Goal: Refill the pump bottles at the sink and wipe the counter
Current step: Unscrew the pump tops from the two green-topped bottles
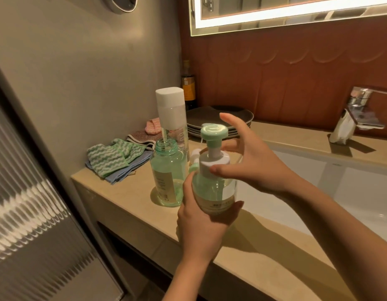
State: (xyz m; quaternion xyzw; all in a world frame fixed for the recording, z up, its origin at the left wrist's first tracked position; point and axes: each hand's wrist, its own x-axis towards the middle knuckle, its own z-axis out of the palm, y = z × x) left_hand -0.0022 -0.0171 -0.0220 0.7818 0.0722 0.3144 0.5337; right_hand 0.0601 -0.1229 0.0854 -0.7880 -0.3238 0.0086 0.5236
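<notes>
Though cluttered, beige counter beside sink.

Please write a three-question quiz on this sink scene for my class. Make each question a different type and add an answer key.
1. True or false: the left hand grips the body of the pump bottle.
2. Multiple choice: where does the open green bottle stand? A) on the counter B) on the floor C) in a basket
3. Fill the blank: the folded cloths lie to the ___ of the open green bottle.

Key: 1 true; 2 A; 3 left.
</notes>
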